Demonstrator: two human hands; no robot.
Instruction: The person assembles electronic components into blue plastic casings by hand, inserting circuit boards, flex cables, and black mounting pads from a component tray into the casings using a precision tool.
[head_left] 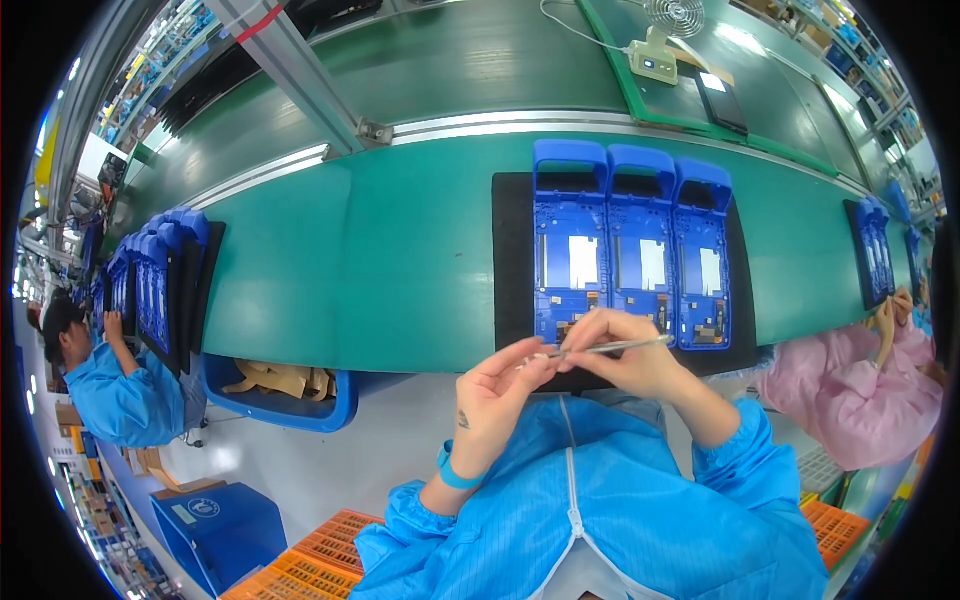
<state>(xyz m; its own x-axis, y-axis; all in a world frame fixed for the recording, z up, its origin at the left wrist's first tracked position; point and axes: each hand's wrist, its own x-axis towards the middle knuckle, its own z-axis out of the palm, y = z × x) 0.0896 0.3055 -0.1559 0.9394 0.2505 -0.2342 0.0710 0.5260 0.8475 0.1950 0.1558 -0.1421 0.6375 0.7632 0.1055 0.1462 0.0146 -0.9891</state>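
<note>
Holding thin metal tweezers [620, 346] like a pencil, the right hand [630, 355] pinches them shut-fisted. The left hand [500, 395] closes its fingertips at the tweezer tip, maybe steadying a tiny part I cannot see. Three blue frames [640, 260] lie close ahead on a black mat [512, 250], easy to reach.

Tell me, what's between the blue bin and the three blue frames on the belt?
Only bare green belt. In the head view, nothing lies on it between the blue bin with tan scraps and the black mat carrying the three blue frames.
</note>
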